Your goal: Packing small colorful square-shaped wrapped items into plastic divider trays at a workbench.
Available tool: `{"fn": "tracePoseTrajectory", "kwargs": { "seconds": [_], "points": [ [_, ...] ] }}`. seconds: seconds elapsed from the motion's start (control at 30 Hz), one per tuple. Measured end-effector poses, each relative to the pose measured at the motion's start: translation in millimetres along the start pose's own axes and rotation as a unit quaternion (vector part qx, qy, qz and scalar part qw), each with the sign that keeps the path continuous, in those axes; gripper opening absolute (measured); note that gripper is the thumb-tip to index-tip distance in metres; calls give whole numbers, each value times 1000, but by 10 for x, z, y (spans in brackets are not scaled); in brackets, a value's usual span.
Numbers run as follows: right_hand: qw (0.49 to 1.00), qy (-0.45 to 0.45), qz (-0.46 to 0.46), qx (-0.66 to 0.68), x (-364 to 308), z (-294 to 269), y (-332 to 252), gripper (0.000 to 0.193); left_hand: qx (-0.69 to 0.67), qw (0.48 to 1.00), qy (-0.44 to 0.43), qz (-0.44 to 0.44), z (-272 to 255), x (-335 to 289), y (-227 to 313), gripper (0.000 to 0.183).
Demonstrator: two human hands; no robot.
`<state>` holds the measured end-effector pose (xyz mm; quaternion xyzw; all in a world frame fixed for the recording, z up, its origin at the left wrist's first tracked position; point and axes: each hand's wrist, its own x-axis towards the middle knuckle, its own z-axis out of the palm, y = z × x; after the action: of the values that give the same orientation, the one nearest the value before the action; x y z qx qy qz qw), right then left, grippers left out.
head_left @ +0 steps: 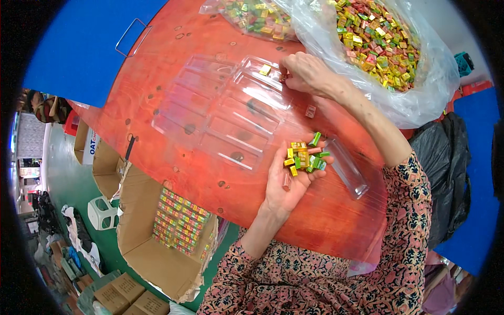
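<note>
My left hand point(283, 184) is palm up near the middle of the table, cupped under a heap of small foil-wrapped candies point(302, 156) in yellow, green and red. Farther off, my right hand point(307, 73) has its fingers pinched on a small red candy point(284, 77) at the far end of a clear plastic tray point(239, 136). A yellow candy point(265, 70) lies in that tray, left of my right fingers. Between my hands, one loose red candy point(310, 111) rests on the table. A clear plastic piece point(346, 169) lies right of my left hand.
A large clear bag of candies point(378, 44) stands at the far right of the red table point(168, 131), and a smaller bag point(257, 21) beside it. Below the left edge, a cardboard box point(157, 262) holds filled packs point(181, 220). A black plastic bag point(441, 178) hangs at the right.
</note>
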<state>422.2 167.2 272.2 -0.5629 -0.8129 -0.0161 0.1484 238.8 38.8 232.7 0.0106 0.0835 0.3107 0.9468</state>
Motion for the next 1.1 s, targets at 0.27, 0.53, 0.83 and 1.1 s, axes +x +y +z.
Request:
{"fn": "tracePoseTrajectory", "kwargs": {
  "seconds": [0.27,0.53,0.83,1.1],
  "points": [
    [991,78,-111,-10,148,-111,-84,8,-3,1000,-3,0,2,9,-6,51],
    [991,80,-104,-32,177,59,84,15,-21,1000,-6,-2,-10,-3,-11,53],
    [991,24,44,126,78,16,-47,29,-26,1000,-1,-4,-19,2,-3,53],
    [838,-137,213,483,-385,-483,-268,32,10,1000,16,8,37,-9,12,52]
  ]
}}
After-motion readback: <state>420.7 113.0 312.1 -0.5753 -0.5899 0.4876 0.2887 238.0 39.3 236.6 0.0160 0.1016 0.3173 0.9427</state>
